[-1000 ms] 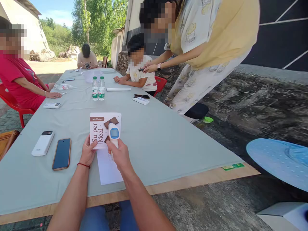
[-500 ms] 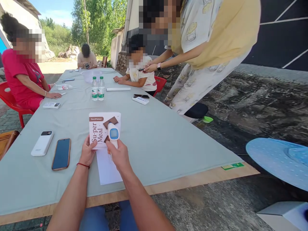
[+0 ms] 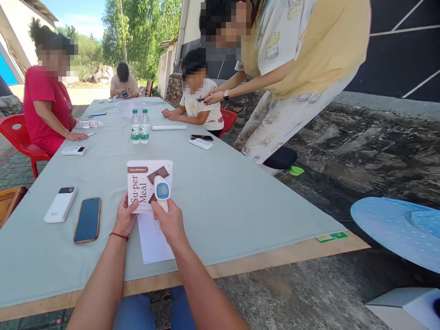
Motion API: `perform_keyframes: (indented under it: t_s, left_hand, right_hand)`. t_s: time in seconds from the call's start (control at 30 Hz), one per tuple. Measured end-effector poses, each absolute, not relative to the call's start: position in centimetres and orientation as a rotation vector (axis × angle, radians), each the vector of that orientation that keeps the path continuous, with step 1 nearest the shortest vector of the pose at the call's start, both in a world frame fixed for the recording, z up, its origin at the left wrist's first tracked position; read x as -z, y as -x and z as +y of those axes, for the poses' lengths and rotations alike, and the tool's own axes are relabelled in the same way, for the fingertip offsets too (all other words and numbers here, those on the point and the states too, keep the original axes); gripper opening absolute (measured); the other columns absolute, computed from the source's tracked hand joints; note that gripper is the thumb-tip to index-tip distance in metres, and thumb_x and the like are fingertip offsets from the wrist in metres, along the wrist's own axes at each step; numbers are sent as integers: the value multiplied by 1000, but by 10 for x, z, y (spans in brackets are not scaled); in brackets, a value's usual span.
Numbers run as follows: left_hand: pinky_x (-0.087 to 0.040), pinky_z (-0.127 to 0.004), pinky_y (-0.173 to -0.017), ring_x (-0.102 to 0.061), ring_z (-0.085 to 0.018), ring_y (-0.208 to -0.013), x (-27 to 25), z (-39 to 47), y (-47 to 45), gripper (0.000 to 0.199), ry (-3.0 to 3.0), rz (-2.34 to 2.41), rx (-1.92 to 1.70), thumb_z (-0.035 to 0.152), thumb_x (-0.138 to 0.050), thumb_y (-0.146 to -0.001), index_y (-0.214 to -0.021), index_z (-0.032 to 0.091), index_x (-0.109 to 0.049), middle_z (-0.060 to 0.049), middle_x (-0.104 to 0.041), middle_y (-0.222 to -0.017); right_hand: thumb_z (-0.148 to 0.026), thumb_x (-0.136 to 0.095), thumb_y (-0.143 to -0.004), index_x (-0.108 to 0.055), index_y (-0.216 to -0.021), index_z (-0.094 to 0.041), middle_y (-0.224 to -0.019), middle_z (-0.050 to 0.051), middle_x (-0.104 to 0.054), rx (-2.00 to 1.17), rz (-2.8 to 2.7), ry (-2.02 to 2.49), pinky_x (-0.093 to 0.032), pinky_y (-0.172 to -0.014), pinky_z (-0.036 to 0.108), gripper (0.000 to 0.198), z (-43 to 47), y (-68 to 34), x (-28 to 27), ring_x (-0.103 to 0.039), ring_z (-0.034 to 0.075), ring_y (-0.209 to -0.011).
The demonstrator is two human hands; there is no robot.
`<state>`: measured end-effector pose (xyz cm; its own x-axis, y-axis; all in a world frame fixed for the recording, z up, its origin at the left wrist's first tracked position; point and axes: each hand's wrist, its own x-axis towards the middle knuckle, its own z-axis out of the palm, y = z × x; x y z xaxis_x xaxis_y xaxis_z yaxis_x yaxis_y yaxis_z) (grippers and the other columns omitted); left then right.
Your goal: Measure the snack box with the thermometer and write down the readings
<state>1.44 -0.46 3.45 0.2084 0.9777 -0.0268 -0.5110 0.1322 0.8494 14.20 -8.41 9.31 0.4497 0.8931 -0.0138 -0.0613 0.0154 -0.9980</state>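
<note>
My left hand (image 3: 125, 213) grips the lower left corner of a white and brown box (image 3: 138, 183) printed "Su-per Meal", its thumb on the front. In my right hand (image 3: 171, 220) is a white infrared thermometer (image 3: 162, 190) with a blue-rimmed screen, fingers wrapped round its handle. The thermometer is in front of the box's right side; whether they touch I cannot tell. Below them a white sheet of paper (image 3: 156, 247) with some writing lies on the table, partly covered by my right hand.
On the grey-green tablecloth (image 3: 240, 206) lie a phone (image 3: 87, 220) and a white power bank (image 3: 61, 205) at left. Two water bottles (image 3: 140, 127), a white roll (image 3: 169, 128) and a clear basin (image 3: 130, 109) stand farther off. Several people sit round the table; one person (image 3: 302, 55) leans in at right.
The person in pink at left has shifted to the right and sits more upright. My hands, the box and the thermometer stay where they were.
</note>
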Motion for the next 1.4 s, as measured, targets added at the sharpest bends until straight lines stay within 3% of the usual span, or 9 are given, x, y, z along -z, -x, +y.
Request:
perform_keyframes:
  t_s: [0.4, 0.6, 1.07, 1.4]
  left_hand:
    - [-56, -32, -76, -71, -24, -94, -34, -4, -14, 65, -814, 716, -1239, 35, -93, -61, -118, 19, -66, -10, -74, -115]
    - [-56, -34, -80, -69, -27, -104, -34, -3, -15, 67, -793, 754, -1267, 33, -93, -62, -121, 20, -64, -11, -71, -122]
    - [-58, -35, -81, -68, -25, -105, -26, 2, -14, 68, -741, 784, -1300, 32, -94, -58, -117, 21, -63, -9, -69, -124]
    - [-57, -36, -81, -70, -24, -101, -29, 1, -14, 64, -737, 780, -1301, 31, -93, -61, -117, 20, -64, -9, -71, -122]
  right_hand:
    - [-51, -64, -70, -60, -73, -23, -55, -4, -54, -954, -818, 1339, -38, -50, 27, 29, -103, -140, -103, -47, 15, -51]
    - [-48, -64, -70, -62, -75, -23, -57, -3, -53, -907, -851, 1281, -41, -54, 28, 26, -125, -138, -121, -47, 16, -56]
    - [-47, -67, -81, -69, -96, -18, -64, -4, -50, -973, -901, 1091, -42, -56, 26, 32, -157, -142, -142, -43, 14, -60]
    - [-47, -67, -73, -68, -93, -17, -60, -5, -50, -912, -851, 1172, -41, -55, 27, 36, -153, -141, -149, -45, 14, -58]
